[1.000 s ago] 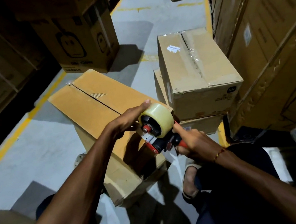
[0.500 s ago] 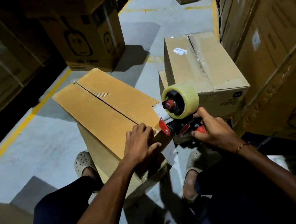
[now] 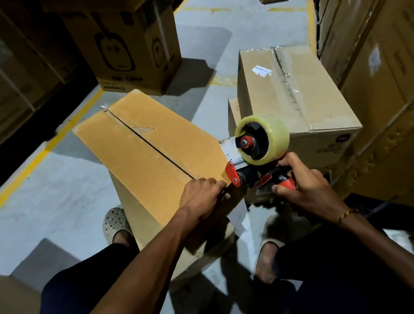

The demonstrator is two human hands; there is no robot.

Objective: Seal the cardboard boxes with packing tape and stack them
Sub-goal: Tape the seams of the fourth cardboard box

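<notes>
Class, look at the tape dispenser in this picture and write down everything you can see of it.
The tape dispenser is a hand-held gun with a black body, red handle and red front plate, apparently plastic. A roll of clear, yellowish tape sits on its red-capped hub. The right hand grips the handle, holding the dispenser at the near end of the unsealed box, by the centre seam. The left hand rests on the box beside its front plate.

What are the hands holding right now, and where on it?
Right hand grips the tape dispenser by its handle; left hand presses the box near edge.
</notes>
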